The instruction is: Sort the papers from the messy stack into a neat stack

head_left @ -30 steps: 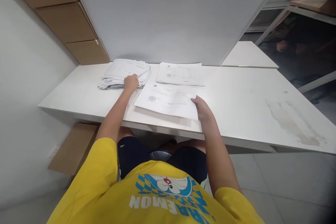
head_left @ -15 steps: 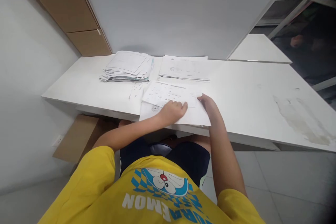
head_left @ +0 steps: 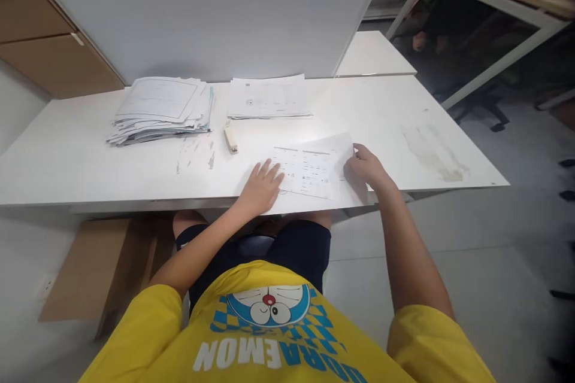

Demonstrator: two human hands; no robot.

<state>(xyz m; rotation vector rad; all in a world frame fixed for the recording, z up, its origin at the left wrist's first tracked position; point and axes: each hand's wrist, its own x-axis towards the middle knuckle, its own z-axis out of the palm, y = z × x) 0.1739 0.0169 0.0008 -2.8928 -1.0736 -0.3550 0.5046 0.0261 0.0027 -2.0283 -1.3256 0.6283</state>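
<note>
Printed paper sheets (head_left: 309, 173) lie at the table's front edge, a smaller one over a larger one. On their left end my left hand (head_left: 261, 187) rests flat with its fingers spread. My right hand (head_left: 367, 166) pinches the right edge of the sheets between thumb and fingers, lifting that side slightly. A cream stapler (head_left: 230, 139) sits on the table beyond my left hand, apart from it. Farther back is a thin stack of printed papers (head_left: 269, 97).
A thick, uneven pile of papers (head_left: 162, 109) stands at the back left of the white table (head_left: 368, 114). A grey panel (head_left: 215, 12) rises behind. Cardboard boxes (head_left: 40, 66) are at the left, another cardboard box (head_left: 90, 263) below. Someone's hand (head_left: 418, 42) shows far right.
My left hand has opened from a curled grip and moved to the left end of the sheets. The sheets have shifted right, and the stapler now shows. The view has turned right.
</note>
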